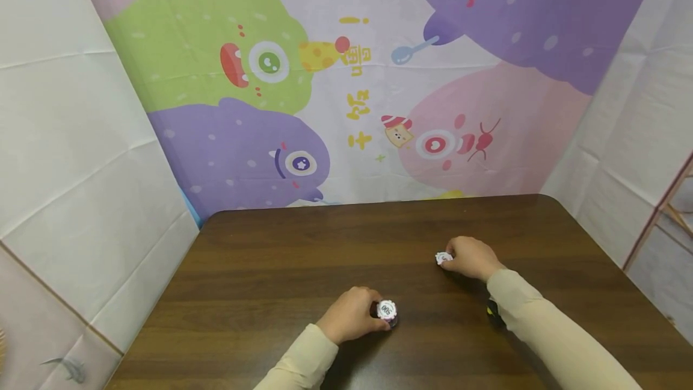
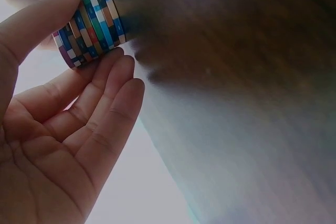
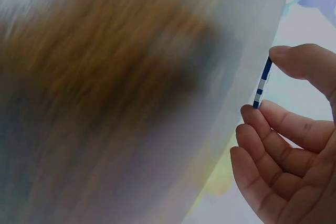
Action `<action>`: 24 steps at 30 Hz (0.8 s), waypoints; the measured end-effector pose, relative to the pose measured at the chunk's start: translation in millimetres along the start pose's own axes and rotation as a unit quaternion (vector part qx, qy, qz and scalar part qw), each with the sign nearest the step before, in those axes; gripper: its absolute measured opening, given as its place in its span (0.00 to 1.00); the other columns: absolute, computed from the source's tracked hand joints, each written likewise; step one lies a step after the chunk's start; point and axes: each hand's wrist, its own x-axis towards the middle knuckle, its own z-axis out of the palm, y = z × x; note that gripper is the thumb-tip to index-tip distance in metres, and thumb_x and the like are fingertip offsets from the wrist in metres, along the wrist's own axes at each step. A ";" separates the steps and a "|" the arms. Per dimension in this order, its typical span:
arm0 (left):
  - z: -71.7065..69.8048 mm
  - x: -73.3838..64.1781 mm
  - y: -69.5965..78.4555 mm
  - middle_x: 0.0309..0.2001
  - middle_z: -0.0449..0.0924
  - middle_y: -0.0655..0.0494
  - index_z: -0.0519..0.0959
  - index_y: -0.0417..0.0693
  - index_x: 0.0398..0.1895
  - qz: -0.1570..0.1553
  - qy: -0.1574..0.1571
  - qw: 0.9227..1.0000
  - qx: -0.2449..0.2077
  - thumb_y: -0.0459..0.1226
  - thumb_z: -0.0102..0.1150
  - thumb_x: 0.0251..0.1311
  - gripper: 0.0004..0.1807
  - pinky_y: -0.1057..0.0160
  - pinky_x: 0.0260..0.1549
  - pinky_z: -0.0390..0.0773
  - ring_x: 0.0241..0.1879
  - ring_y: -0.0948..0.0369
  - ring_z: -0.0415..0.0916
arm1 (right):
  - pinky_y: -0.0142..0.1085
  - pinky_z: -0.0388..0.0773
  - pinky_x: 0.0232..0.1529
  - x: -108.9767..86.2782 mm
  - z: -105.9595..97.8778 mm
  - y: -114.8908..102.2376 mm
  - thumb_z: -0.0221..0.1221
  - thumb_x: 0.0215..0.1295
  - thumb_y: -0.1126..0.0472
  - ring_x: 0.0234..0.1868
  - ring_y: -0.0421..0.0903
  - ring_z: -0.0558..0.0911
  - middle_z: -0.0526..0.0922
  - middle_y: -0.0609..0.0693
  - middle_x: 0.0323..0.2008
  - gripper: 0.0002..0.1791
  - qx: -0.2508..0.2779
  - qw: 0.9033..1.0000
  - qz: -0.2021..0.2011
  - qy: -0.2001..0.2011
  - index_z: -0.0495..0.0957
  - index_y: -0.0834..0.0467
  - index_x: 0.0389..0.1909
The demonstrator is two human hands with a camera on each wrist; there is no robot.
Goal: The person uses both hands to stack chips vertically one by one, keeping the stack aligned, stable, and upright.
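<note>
Between the thumb and fingers of my left hand (image 1: 351, 316) is a short stack of poker chips (image 1: 387, 310), its white top chip printed 500. Blue, white, green and other edge colours band the stack of poker chips (image 2: 93, 24) in the left wrist view, where the thumb presses one side and fingertips the other. Farther back and to the right, my right hand (image 1: 472, 257) pinches a single white poker chip (image 1: 444, 258). The right wrist view shows that poker chip (image 3: 262, 83) edge-on, blue and white, between thumb and fingertips.
Both hands are over a dark brown wooden table (image 1: 260, 269) with rounded far corners. A small black and yellow object (image 1: 491, 310) lies partly hidden by the right sleeve. Behind the table hangs a cloth (image 1: 357, 185) with cartoon figures; pale cloth walls flank it.
</note>
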 end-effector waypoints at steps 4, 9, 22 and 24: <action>0.0 0.0 -0.3 0.33 0.84 0.61 0.85 0.46 0.39 -0.001 -0.001 1.000 -0.001 0.45 0.77 0.43 0.21 0.70 0.33 0.74 0.31 0.71 0.73 | 0.38 0.71 0.30 -3.8 -1.6 -12.8 0.67 0.57 0.53 0.27 0.43 0.74 0.83 0.48 0.32 0.15 0.000 1.000 -0.016 0.006 0.81 0.60 0.37; -0.1 0.0 -0.2 0.32 0.84 0.62 0.85 0.46 0.39 -0.002 0.000 1.000 -0.004 0.45 0.77 0.43 0.20 0.70 0.32 0.73 0.29 0.71 0.72 | 0.38 0.72 0.31 -8.8 -2.6 -30.0 0.68 0.55 0.52 0.28 0.42 0.74 0.83 0.48 0.32 0.15 -0.006 0.999 -0.046 0.021 0.81 0.59 0.37; -0.6 0.7 0.3 0.28 0.82 0.62 0.85 0.46 0.37 0.005 0.000 1.000 0.000 0.45 0.77 0.42 0.19 0.71 0.27 0.71 0.25 0.72 0.68 | 0.34 0.71 0.31 -29.8 -0.5 -73.1 0.72 0.50 0.52 0.29 0.37 0.72 0.80 0.44 0.30 0.14 -0.010 0.989 -0.135 0.055 0.82 0.55 0.33; -0.5 0.9 0.0 0.28 0.82 0.62 0.85 0.46 0.37 0.005 0.001 1.000 -0.002 0.45 0.77 0.42 0.19 0.71 0.27 0.71 0.25 0.72 0.68 | 0.33 0.70 0.30 -32.5 0.5 -78.5 0.72 0.49 0.52 0.29 0.37 0.72 0.79 0.43 0.30 0.14 -0.010 0.988 -0.146 0.056 0.82 0.54 0.33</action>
